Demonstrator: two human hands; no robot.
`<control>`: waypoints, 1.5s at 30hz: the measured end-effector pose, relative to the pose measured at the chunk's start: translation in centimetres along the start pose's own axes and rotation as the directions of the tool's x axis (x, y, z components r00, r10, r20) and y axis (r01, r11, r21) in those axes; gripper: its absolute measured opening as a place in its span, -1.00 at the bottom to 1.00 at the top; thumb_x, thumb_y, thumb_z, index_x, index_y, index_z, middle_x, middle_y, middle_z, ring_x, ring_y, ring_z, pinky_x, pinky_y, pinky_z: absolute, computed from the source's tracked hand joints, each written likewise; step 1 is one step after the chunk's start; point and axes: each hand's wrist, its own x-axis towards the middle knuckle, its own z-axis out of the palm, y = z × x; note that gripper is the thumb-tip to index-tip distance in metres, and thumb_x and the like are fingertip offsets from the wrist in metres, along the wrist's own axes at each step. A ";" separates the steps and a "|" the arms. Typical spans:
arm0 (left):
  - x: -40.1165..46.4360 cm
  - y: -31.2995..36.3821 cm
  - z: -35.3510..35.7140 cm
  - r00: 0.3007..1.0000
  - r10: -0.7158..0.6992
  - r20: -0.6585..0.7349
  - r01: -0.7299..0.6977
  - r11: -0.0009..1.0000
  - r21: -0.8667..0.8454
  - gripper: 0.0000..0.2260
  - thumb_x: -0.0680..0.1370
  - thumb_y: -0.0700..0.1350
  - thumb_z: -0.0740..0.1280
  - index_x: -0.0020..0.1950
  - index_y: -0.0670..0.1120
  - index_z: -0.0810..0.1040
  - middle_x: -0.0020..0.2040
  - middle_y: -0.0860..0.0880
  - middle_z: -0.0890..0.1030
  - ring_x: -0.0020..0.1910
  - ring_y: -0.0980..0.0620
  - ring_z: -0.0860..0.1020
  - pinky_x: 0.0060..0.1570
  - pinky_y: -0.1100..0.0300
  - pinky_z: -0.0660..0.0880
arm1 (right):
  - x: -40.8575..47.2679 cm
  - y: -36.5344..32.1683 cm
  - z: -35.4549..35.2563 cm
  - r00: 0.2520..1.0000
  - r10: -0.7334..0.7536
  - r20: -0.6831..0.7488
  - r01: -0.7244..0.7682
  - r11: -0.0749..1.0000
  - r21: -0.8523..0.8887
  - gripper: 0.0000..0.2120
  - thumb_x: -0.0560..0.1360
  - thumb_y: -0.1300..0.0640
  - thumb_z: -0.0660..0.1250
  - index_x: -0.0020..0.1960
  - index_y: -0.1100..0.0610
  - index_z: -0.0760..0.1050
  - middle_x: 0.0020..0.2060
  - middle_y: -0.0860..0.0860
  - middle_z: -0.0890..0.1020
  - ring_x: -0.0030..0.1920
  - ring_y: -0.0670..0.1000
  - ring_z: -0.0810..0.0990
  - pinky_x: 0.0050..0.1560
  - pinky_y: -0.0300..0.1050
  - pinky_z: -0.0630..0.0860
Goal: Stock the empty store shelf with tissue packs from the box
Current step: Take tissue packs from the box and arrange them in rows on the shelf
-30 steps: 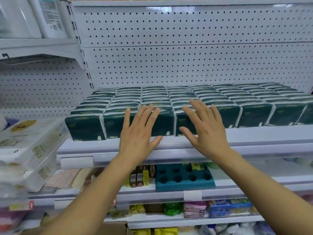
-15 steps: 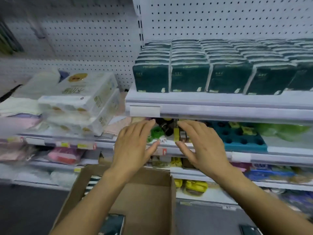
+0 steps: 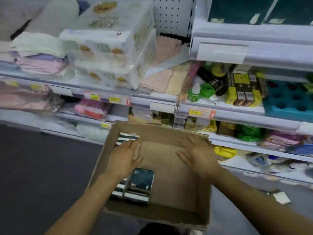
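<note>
Reaching Into the Box for More Tissue Packs

Stocking is between loads, as I read it. The store shelf sits high at the right edge of my view, with dark green packs already lined along its front. Below me, the cardboard box stands open on the dark floor, its far wall close against the lower shelving.

Most of the box floor is bare cardboard, so there is free room on the right side and in the middle. What stock remains hugs the left wall: one cluster of tissue packs near me, another in the far left corner.

Both hands hover over the box, holding nothing, fingers straight and spread. My left hand is over the left-side packs; whether it touches them I cannot tell. My right hand is over the bare area near the right wall.

Next, I judge, the hands must close in on the left clusters from both sides, then lift clear of the box rim.
</note>
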 end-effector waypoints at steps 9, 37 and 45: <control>-2.8 -6.0 8.5 0.940 -0.034 0.341 0.044 0.999 -0.022 -0.60 0.54 0.07 0.38 0.37 0.08 0.49 0.26 -0.01 0.56 0.23 0.02 0.47 0.17 0.16 0.44 | 1.6 -1.2 11.6 0.933 -0.002 0.359 -0.023 0.998 0.066 -0.59 0.60 -0.13 0.16 0.42 -0.09 0.30 0.36 -0.06 0.41 0.34 0.00 0.38 0.26 -0.05 0.39; -5.3 -9.5 19.1 0.791 0.144 0.595 -0.384 0.874 0.299 -0.57 0.52 0.10 0.33 0.38 0.07 0.44 0.36 0.03 0.50 0.49 -0.01 0.26 0.50 -0.10 -0.36 | 3.6 -3.8 30.3 0.789 0.108 0.605 -0.338 0.898 0.281 -0.44 0.32 0.10 0.53 0.29 0.02 0.46 0.07 0.00 0.54 0.09 0.05 0.52 -0.02 -0.11 0.53; -5.0 -5.9 11.8 0.917 -0.288 0.277 0.391 0.787 -0.478 -0.75 0.45 -0.08 0.46 0.09 0.00 0.51 -0.10 0.00 0.59 -0.05 0.02 0.57 -0.13 0.21 0.52 | 3.7 0.1 18.7 0.829 0.344 0.442 -0.545 0.674 0.498 -0.72 0.42 0.27 0.43 0.07 0.20 0.43 -0.01 0.09 0.55 -0.01 0.04 0.52 -0.20 -0.17 0.48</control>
